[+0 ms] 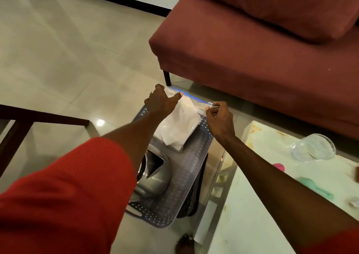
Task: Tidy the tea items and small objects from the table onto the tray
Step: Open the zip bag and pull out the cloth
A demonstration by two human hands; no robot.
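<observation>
zip bag (179,123) of white stuff lying on perforated tray (191,176), beside grey pot (153,174). left hand (160,101) gripping its far corner, right hand (219,118) pinching blue zip edge.

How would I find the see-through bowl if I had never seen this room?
Look at the pale table on the right, in front of the red sofa. Near its far end lies a clear glass bowl, tipped on its side. It is the only see-through thing there; the pink piece and the green spoon-like piece closer to the camera are coloured and solid.
</observation>
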